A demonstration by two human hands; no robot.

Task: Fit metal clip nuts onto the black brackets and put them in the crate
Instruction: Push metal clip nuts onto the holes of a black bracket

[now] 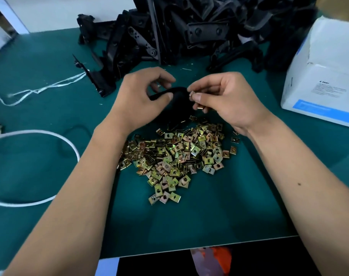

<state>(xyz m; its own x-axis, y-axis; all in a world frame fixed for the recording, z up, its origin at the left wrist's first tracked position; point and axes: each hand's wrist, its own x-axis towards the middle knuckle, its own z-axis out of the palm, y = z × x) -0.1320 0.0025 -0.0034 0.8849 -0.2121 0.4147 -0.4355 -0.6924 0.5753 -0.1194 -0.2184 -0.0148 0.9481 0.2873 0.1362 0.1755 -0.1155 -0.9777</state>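
Note:
My left hand grips one end of a black bracket held just above the green table. At the bracket's right end my right hand pinches a metal clip nut between thumb and forefinger, and a second clip nut shows under its lower fingers. Most of the bracket is dark and hard to make out. Directly below the hands lies a heap of brass-coloured clip nuts. A large pile of black brackets fills the back of the table. No crate is in view.
A white and blue cardboard box stands at the right. A white cord loops at the left, with white string behind it. One loose black bracket lies left of my hands. The table's front edge runs near my elbows.

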